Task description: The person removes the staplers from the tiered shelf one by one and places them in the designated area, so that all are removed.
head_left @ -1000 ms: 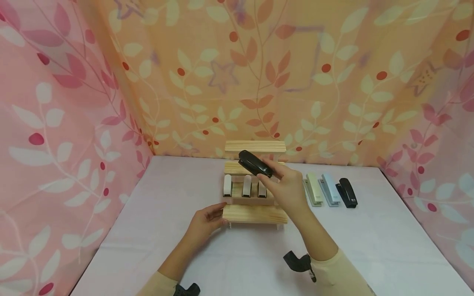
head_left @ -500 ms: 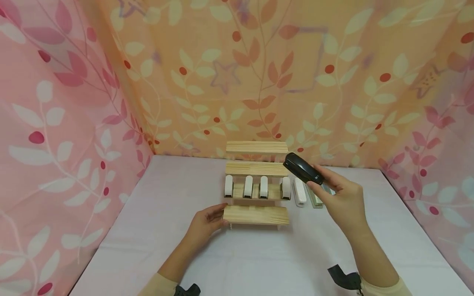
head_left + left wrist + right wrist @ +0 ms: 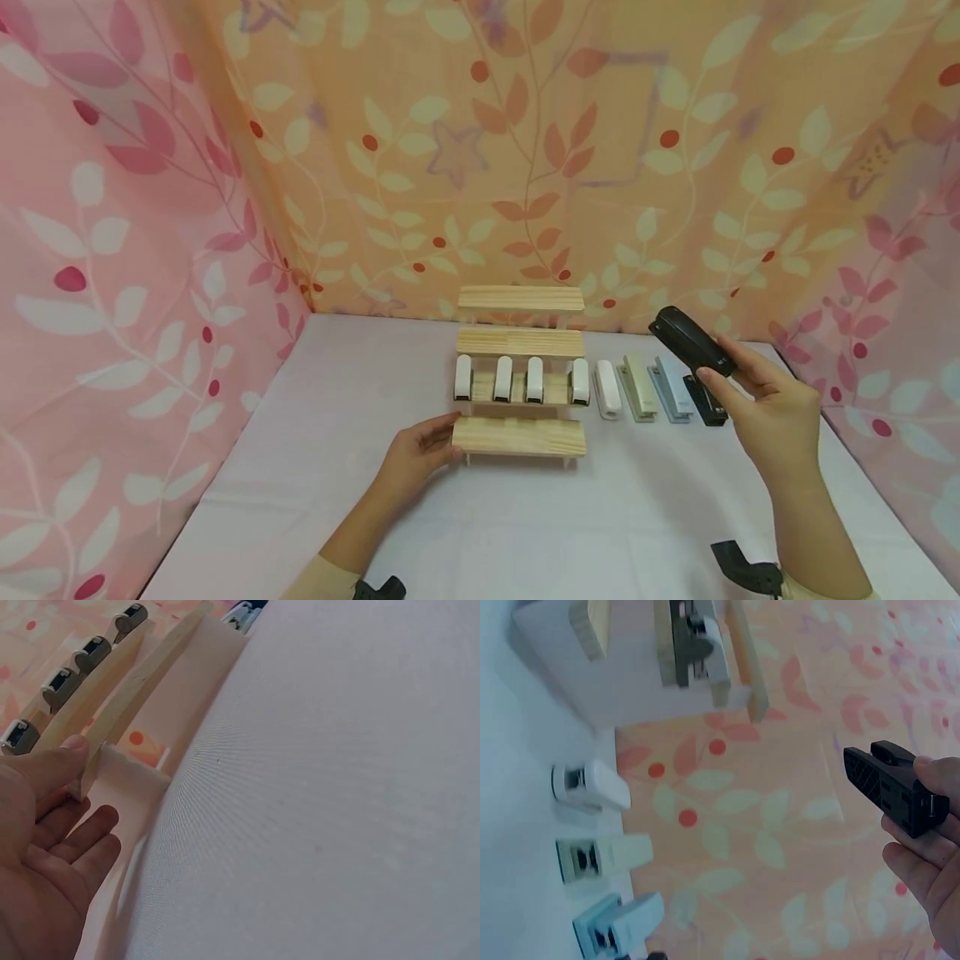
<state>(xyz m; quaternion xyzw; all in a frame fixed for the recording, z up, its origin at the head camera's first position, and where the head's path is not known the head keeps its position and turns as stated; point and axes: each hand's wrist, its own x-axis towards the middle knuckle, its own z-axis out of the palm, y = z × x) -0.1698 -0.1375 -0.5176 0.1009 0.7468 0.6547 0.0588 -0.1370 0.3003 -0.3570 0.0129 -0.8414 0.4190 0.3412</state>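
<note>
My right hand (image 3: 776, 412) holds a black stapler (image 3: 692, 340) in the air, thumb on the near side and fingers behind. In the right wrist view the same black stapler (image 3: 892, 784) sits between thumb and fingers. My left hand (image 3: 415, 457) pinches the left end of the lowest board of a tiered wooden rack (image 3: 517, 435). The left wrist view shows the thumb (image 3: 73, 742) over the board's end and the other fingers below it. Several white staplers (image 3: 504, 380) stand in a row on the rack's second tier from the bottom.
To the right of the rack, a white stapler (image 3: 608, 390), a pale green stapler (image 3: 637, 387), a light blue stapler (image 3: 672, 390) and another black stapler (image 3: 705, 402) stand side by side on the white table (image 3: 360, 358). Patterned cloth (image 3: 375, 208) hangs behind and at both sides.
My right hand has carried the black stapler rightward, from in front of the rack to above the row on the table. The left hand stays at the rack's lowest board.
</note>
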